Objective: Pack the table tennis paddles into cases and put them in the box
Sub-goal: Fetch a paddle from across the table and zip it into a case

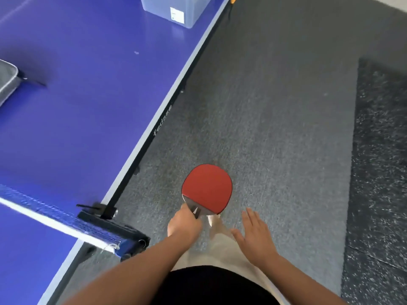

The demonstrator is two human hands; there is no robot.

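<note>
Red-faced paddle (207, 187) (handle in left hand (184, 225))

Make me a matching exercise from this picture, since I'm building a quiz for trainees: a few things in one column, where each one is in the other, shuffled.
Things:
1. paddle
2. case
3. box
4. right hand

Places:
A. far end of the table, near its edge
B. open and holding nothing, over the carpet
C. held by the handle in the left hand
D. on the table at the picture's left edge

Pairs: 1-C, 2-D, 3-A, 4-B
</note>
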